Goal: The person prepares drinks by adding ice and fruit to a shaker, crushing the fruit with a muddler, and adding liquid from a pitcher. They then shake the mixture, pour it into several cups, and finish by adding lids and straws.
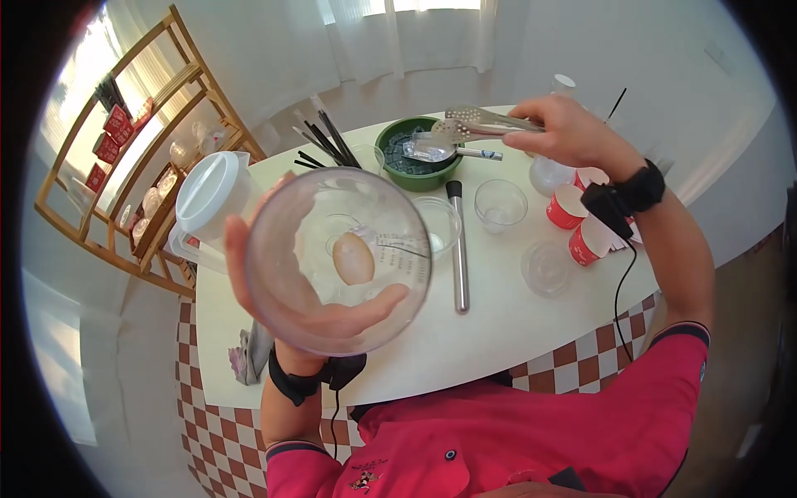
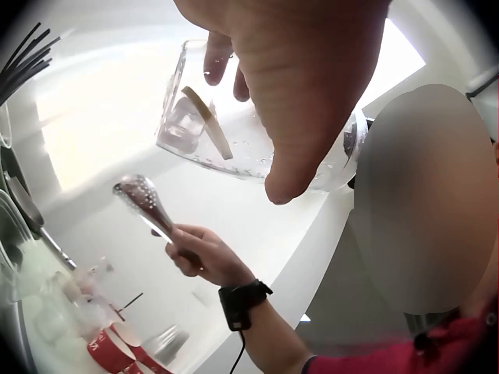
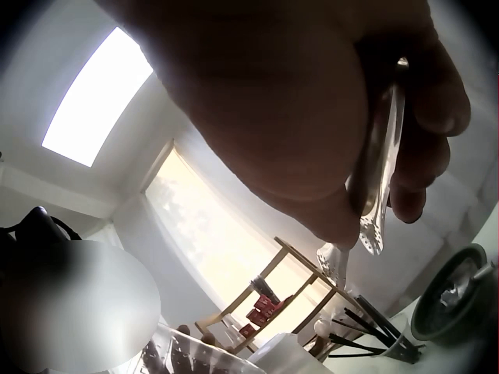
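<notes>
My left hand point(image 2: 304, 70) grips a large clear cup point(image 1: 398, 203), raised over the table close to the head camera, its mouth facing up toward it. Inside lie a pale lemon slice point(image 2: 207, 121) and some ice point(image 2: 183, 132); printed markings show on the cup's side. My right hand point(image 1: 573, 129) holds metal tongs point(image 1: 502, 124) with perforated ends, which point left above a green basin point(image 1: 418, 180). Nothing shows between the tong ends. Ice fills the basin, and a clear scoop point(image 1: 430, 149) lies across it.
A metal muddler point(image 1: 461, 274) lies mid-table beside a clear glass point(image 1: 501, 207). Red paper cups point(image 1: 566, 207) and clear lids point(image 1: 548, 270) sit at right. Black straws point(image 1: 332, 141), a white-lidded pitcher point(image 1: 212, 195) and a cloth point(image 1: 249, 357) are at left. Beyond stands a wooden shelf point(image 1: 212, 100).
</notes>
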`<state>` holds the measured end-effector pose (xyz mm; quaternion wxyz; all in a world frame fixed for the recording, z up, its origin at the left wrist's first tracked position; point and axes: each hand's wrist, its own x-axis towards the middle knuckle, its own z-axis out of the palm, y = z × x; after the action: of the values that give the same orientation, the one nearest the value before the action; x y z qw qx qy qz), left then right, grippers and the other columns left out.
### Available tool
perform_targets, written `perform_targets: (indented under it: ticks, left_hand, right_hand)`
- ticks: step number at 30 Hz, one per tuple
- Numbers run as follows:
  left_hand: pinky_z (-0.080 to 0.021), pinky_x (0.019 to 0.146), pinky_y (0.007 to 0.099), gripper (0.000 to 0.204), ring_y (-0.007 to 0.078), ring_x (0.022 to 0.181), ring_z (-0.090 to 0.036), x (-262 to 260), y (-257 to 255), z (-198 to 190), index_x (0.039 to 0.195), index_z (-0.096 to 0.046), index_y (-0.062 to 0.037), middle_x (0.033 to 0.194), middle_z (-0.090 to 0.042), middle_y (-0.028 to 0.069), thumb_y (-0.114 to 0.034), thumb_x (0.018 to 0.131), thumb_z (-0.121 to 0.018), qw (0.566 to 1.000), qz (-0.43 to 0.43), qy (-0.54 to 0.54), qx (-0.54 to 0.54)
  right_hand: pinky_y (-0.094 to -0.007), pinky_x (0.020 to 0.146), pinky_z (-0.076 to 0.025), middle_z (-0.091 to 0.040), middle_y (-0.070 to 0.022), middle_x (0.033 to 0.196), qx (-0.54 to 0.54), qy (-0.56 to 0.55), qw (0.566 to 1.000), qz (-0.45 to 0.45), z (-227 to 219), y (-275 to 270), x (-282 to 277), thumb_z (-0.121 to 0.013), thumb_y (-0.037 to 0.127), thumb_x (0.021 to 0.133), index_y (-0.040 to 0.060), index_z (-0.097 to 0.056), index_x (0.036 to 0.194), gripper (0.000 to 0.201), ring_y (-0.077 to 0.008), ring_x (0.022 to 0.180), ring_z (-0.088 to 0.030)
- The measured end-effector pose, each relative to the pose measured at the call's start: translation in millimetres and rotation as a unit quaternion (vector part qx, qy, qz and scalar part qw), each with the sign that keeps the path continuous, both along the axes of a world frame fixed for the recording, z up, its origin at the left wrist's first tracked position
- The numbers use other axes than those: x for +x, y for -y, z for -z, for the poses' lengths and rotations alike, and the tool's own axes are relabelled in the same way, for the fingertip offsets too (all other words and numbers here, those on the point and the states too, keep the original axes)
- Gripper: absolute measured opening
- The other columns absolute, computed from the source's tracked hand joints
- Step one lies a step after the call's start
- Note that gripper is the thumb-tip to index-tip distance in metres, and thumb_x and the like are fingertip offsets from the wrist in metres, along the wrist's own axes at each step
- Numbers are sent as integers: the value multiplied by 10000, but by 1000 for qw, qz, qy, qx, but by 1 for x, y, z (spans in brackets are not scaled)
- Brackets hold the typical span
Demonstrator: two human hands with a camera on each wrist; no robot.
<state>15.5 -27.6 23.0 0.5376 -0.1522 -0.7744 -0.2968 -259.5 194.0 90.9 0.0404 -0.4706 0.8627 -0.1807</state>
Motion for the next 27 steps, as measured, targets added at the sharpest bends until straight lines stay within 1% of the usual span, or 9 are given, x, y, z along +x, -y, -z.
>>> perform_targets:
  ticks: [3, 4, 6, 9, 12, 15, 20, 24, 27]
  left_hand:
    - [-483, 1040, 467, 1320, 355, 1270, -561, 18, 12, -5, 1603, -90, -31, 1442, -484, 233, -349, 650, -945, 996, -41, -24, 79]
    - [-489, 1033, 463, 1350, 352, 1265, -562, 22, 15, -6, 1604, -100, -40, 1422, -501, 227, -328, 603, -959, 994, -33, -29, 105]
    - [-500, 1021, 456, 1415, 346, 1255, -565, 29, 22, -9, 1605, -121, -56, 1380, -536, 216, -286, 509, -986, 987, -17, -37, 157]
    - [-492, 1015, 436, 1315, 362, 1266, -569, 35, 23, -20, 1598, -122, -7, 1424, -513, 241, -400, 641, -933, 988, -19, -30, 151]
    - [-494, 1010, 424, 1349, 360, 1260, -573, 36, 20, -26, 1598, -126, -9, 1415, -520, 241, -414, 608, -948, 980, -22, -26, 195]
    - [-495, 1009, 420, 1374, 357, 1247, -582, 35, 42, -15, 1598, -130, -7, 1410, -524, 237, -374, 569, -964, 988, 29, -11, 154]
    - [-493, 1013, 425, 1379, 361, 1225, -598, 27, 54, -12, 1595, -142, -5, 1402, -531, 228, -292, 532, -973, 994, 64, 5, 94]
    - [-501, 1003, 427, 1386, 372, 1215, -603, 26, 60, -14, 1591, -152, -6, 1398, -536, 239, -319, 528, -984, 992, 73, 30, 95]
    - [-508, 995, 424, 1379, 374, 1216, -604, 27, 65, -15, 1590, -160, -12, 1402, -537, 248, -359, 540, -983, 992, 57, 27, 112]
  right_hand:
    - [-423, 748, -522, -709, -213, 886, 53, -44, 997, 25, 38, 46, -16, -668, 368, 898, -33, -699, 1082, 443, -340, 803, -680]
    - [-442, 773, -526, -711, -220, 902, 67, -59, 996, 30, 48, 60, -20, -662, 389, 898, -21, -703, 1073, 448, -368, 855, -689]
    - [-446, 788, -532, -716, -211, 923, 99, -56, 991, 67, 64, 86, -28, -657, 408, 898, -5, -705, 1073, 451, -364, 894, -693]
    - [-451, 831, -546, -727, -203, 982, 132, -65, 984, 101, 85, 110, -33, -644, 416, 897, 2, -713, 1047, 446, -365, 945, -700]
    - [-456, 860, -554, -731, -192, 1041, 162, -75, 977, 119, 103, 122, -36, -662, 425, 888, -1, -715, 1049, 458, -365, 983, -701]
    - [-462, 846, -562, -733, -186, 1042, 193, -97, 970, 107, 122, 126, -40, -696, 403, 866, 15, -721, 1061, 434, -369, 963, -706]
    - [-452, 835, -570, -735, -174, 1017, 205, -134, 965, 95, 124, 130, -38, -716, 405, 846, 56, -734, 1042, 400, -360, 942, -711]
    - [-449, 834, -571, -737, -164, 1006, 191, -159, 966, 77, 127, 127, -47, -733, 447, 828, 66, -734, 1044, 437, -350, 939, -713]
    - [-446, 857, -558, -703, -165, 1072, 159, -151, 968, 124, 112, 124, -29, -739, 557, 811, 49, -690, 1132, 603, -351, 1010, -686]
